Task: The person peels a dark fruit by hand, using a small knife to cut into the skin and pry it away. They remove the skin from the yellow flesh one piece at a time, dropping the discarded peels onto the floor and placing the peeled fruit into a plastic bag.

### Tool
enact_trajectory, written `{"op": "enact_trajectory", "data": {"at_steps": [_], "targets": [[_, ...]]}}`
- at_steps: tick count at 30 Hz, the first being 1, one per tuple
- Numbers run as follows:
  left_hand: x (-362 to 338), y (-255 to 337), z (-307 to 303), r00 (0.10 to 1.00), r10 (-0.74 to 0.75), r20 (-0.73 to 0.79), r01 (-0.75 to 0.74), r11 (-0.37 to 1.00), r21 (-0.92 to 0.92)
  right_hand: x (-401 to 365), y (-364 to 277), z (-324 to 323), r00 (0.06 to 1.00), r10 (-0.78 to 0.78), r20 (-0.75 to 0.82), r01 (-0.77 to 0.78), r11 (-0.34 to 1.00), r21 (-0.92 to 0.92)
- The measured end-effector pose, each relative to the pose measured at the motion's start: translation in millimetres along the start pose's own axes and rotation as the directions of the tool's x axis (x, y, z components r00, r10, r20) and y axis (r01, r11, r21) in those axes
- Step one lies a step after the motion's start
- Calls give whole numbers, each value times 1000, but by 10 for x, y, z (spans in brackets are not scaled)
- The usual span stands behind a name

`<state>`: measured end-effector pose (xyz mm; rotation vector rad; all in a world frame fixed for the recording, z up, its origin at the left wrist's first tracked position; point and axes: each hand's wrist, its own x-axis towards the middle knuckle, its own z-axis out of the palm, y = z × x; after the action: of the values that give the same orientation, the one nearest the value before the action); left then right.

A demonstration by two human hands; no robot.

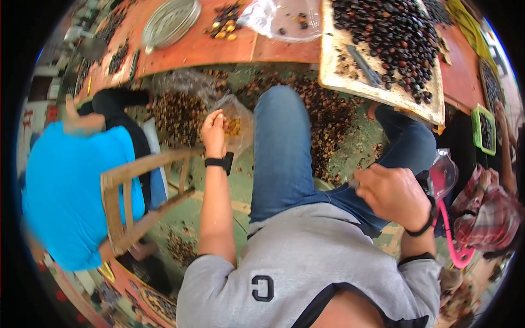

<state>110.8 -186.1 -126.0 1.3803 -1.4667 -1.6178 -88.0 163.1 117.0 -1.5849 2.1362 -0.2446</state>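
My left hand (214, 131) is raised to the left of my knee with its fingers curled closed. What they hold, if anything, is hidden. Just beside it is a clear plastic bag (234, 123) with yellow pieces inside. Over my right thigh, my right hand (391, 194) is closed in a fist. A small greyish tip (353, 181) pokes out past its fingers; I cannot tell what it belongs to. Ahead on the right, a pale tray (383, 98) carries a heap of dark brown nuts (394, 38) and a grey, knife-like tool (363, 65).
The reddish table (279, 52) holds a round metal lid (171, 23) and a plastic bag (298, 19). Shells (333, 126) litter the floor. A wooden chair (126, 202) and a person in blue (82, 191) are left; a pink-handled item (451, 240) and another person (486, 213) are right.
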Motion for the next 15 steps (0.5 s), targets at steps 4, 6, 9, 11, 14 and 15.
{"op": "enact_trajectory", "data": {"at_steps": [4,6,9,11,14,15], "targets": [[-31,880,506,918,238,318,-207,970,-129,-172,-377,-514,973,-213,89,230,929,-290],[47,1318,832,830,365,422,-407,914,9,-201,-624,-697,974,-213,83,228,908,-351],[354,1678,1484,688,523,504,-646,758,94,-247,-769,-982,975,-207,-84,149,885,-441],[817,1664,1879,627,544,558,-740,639,210,-293,-685,-1180,946,-192,262,296,840,-454],[1151,1511,2340,533,572,624,-834,230,501,-287,-480,-922,962,-143,-234,11,872,-490],[1178,1462,2422,532,559,636,-832,208,514,-290,-381,-842,883,-100,-458,-137,880,-455]]}}
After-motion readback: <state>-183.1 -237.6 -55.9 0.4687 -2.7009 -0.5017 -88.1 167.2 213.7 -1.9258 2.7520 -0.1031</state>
